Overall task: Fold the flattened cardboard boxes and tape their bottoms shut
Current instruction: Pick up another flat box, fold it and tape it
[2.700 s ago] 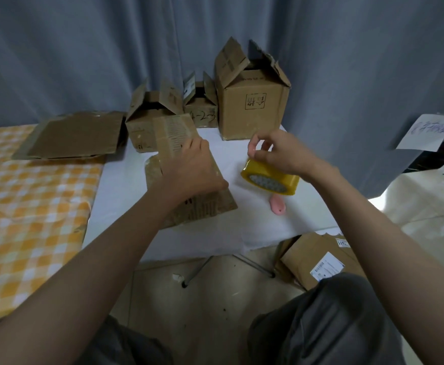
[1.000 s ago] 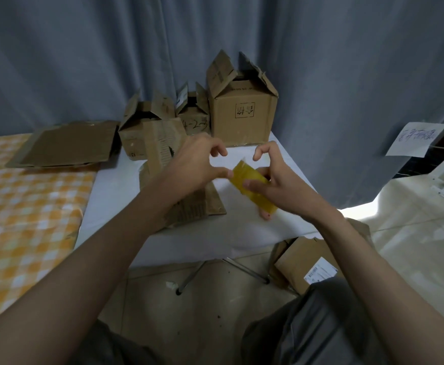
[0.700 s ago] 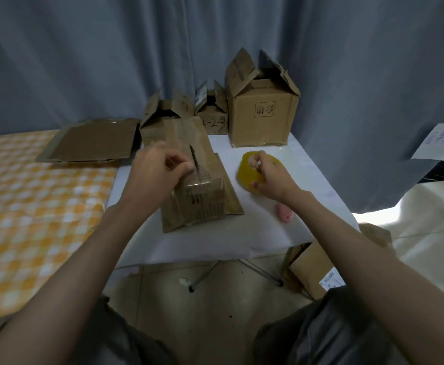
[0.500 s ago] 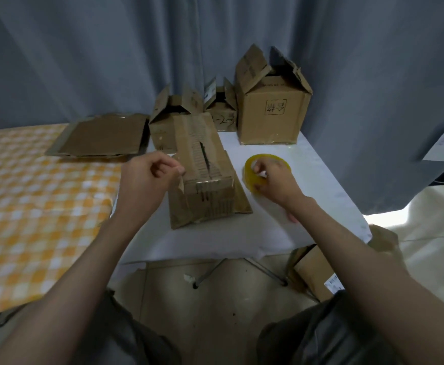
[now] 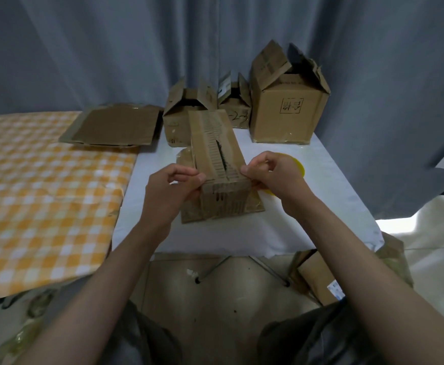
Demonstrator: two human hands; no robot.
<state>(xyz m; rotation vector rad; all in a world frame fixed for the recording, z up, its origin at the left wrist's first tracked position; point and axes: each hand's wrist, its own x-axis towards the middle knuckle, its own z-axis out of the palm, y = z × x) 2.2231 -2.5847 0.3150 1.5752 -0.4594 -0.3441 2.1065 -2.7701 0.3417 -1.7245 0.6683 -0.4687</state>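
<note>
At the far left lies an orange and white checked cloth (image 5: 44,185), and at its back edge rests a flattened brown cardboard sheet (image 5: 115,125). To the right of it is the white tabletop (image 5: 242,233). At the back of the tabletop stand three folded brown cardboard boxes with open top flaps: a medium box (image 5: 178,119), a small box (image 5: 235,111) and a large box with a printed mark (image 5: 289,109).

In the middle of the tabletop stands the narrow brown cardboard box (image 5: 221,169) with its bottom side up and its flaps spread flat on the surface. The left hand (image 5: 173,188) pinches the near left corner of this box with thumb and fingers. The right hand (image 5: 273,175) pinches the near right corner in the same way. I cannot tell whether a tape strip is between the fingers. Just behind the right hand lies the yellow tape roll (image 5: 297,167), partly hidden. Under the tabletop, on the floor at the right, lies a brown cardboard package with a white label (image 5: 321,280).
</note>
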